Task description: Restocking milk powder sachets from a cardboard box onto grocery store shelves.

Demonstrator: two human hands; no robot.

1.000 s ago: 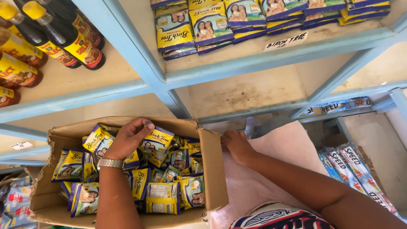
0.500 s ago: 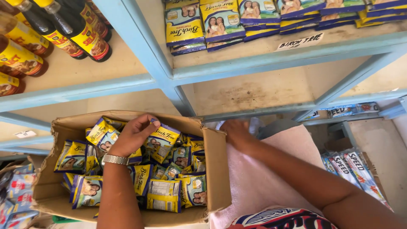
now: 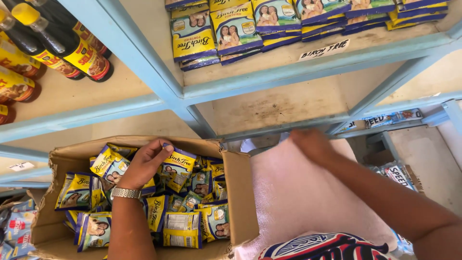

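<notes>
An open cardboard box point(image 3: 239, 192) sits below me, full of yellow and purple sachets point(image 3: 182, 230). My left hand point(image 3: 144, 163), with a metal wristwatch point(image 3: 126, 193), reaches into the box and grips a small bunch of sachets point(image 3: 179, 166) at its far side. My right hand point(image 3: 308, 142) is blurred, over the far edge of a pale pink sack point(image 3: 288, 202) to the right of the box, by the lower shelf; I see nothing in it. More of the same sachets point(image 3: 192, 36) lie stacked on the upper shelf.
Blue-painted shelf frames point(image 3: 144, 62) run across the view. Dark sauce bottles point(image 3: 72, 45) with yellow caps lie on the left shelf. The middle shelf board point(image 3: 274, 103) is bare and stained. Other packets point(image 3: 399, 175) lie at the lower right, and more at the bottom left point(image 3: 14, 226).
My right hand has left the box's right edge and moved right over the pink sack. My left hand stays on the sachets in the box, closing round them.
</notes>
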